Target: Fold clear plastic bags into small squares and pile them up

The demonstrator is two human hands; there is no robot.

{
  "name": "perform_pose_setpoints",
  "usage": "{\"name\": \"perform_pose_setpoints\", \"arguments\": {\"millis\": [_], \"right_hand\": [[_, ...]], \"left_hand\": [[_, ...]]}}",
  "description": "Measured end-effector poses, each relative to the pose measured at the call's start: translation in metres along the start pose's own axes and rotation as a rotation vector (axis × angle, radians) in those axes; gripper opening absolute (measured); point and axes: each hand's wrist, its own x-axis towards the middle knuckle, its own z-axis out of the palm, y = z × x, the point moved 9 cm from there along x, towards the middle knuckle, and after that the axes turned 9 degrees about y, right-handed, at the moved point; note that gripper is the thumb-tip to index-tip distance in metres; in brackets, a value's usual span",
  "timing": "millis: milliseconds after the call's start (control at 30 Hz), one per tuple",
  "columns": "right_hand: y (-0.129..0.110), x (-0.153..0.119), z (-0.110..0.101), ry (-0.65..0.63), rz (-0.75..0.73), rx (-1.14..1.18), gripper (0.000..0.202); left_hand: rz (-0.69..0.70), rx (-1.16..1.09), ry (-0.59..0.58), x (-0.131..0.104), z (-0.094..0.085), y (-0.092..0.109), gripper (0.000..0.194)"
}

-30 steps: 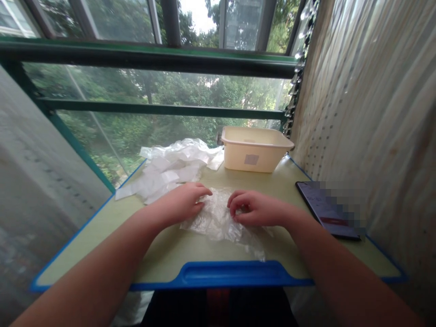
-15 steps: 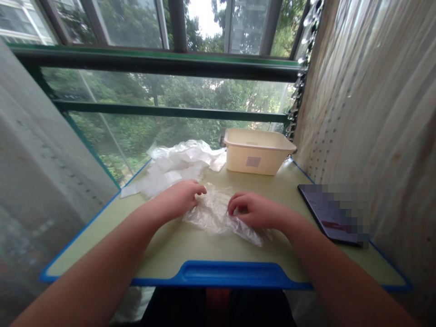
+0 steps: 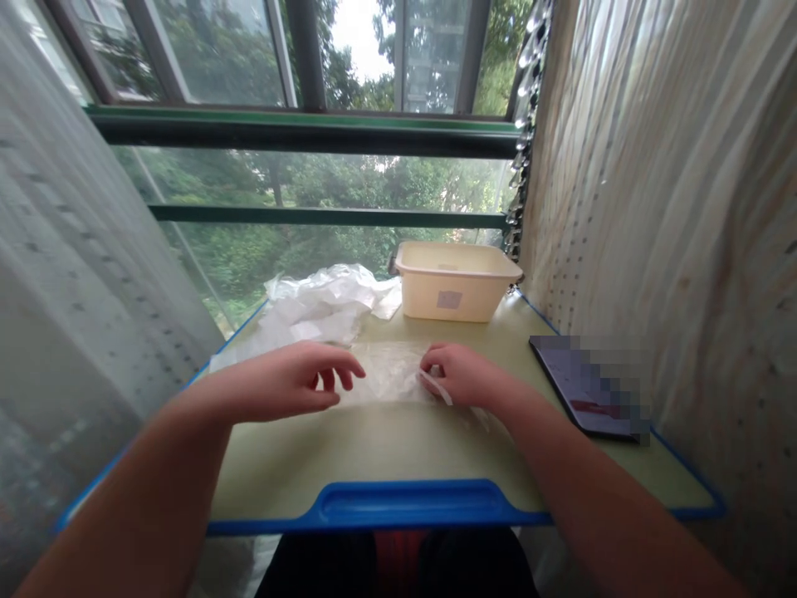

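Note:
A clear, crinkled plastic bag (image 3: 387,374) lies spread on the table between my hands. My right hand (image 3: 457,374) pinches its right side, and a whitish folded strip of it sticks out below the fingers. Just left of the bag, my left hand (image 3: 308,378) hovers with fingers apart and slightly curled, and I see nothing in it. Behind the left hand is a loose heap of white and clear plastic bags (image 3: 330,299), partly covered by that hand and forearm.
At the back of the table stands a cream plastic bin (image 3: 461,286) with a small label. A dark tablet (image 3: 585,390), partly blurred out, lies at the right. The pale green table (image 3: 374,448) has a blue rim with a front groove. Curtains hang on both sides.
My left hand has moved left, off the bag, and its fingers have spread. The bag lies flatter, its lower right end drawn up toward my right hand. The view has shifted slightly.

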Motion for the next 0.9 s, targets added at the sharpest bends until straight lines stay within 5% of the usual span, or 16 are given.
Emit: {"name": "perform_pose_setpoints", "arguments": {"millis": [67, 200, 367, 500, 767, 900], "right_hand": [[0.000, 0.000, -0.003, 0.007, 0.008, 0.012, 0.017], [-0.004, 0.001, -0.014, 0.056, 0.028, 0.114, 0.017], [-0.024, 0.000, -0.025, 0.155, -0.125, 0.224, 0.014], [-0.031, 0.002, -0.019, 0.221, -0.238, 0.162, 0.016], [-0.022, 0.004, 0.012, 0.023, -0.233, 0.105, 0.029], [-0.028, 0.000, 0.010, -0.012, -0.273, 0.109, 0.028]], "left_hand": [[-0.044, -0.068, -0.102, -0.006, 0.001, -0.004, 0.034], [-0.202, -0.048, 0.202, 0.004, -0.032, -0.036, 0.043], [-0.164, 0.175, 0.069, 0.019, -0.004, -0.051, 0.053], [-0.053, 0.178, 0.024, 0.026, 0.018, -0.033, 0.046], [0.248, 0.220, 0.182, 0.023, 0.029, 0.023, 0.062], [0.271, 0.331, 0.249, 0.026, 0.043, 0.035, 0.049]]}}
